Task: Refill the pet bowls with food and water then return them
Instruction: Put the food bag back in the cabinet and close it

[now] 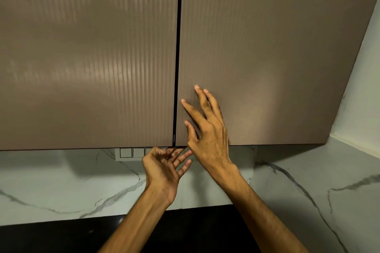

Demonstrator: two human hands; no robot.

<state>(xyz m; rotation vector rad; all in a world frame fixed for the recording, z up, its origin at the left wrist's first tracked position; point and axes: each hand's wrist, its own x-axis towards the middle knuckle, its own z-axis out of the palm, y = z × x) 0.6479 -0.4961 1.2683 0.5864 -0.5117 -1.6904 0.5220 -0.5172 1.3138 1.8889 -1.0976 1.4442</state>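
My fingers (pixel 200 96) on the right hand (pixel 207 131) are spread apart and straight, laid flat against the lower inner corner of the right-hand brown ribbed cabinet door (pixel 267 47), close beside the dark vertical gap between the two doors. They grip nothing; they only press on the panel. My left hand (pixel 162 167) is lower, palm turned up, with its fingers loosely extended and reaching under the bottom edge of the doors just where the gap ends. Their tips touch or hook that lower edge; I cannot tell which, since the edge hides them partly. The left-hand brown ribbed cabinet door (pixel 88 57) sits flush and shut beside the right one, and both doors look closed.

Below the cabinet runs a white marble-patterned backsplash wall (pixel 61 187) with grey veins, carrying a row of white square switch plates (pixel 132 152) just left of my left hand. Under it lies the black glossy surface (pixel 51 238), over which both my forearms cross. The pet bowls, food and water are nowhere in my view.
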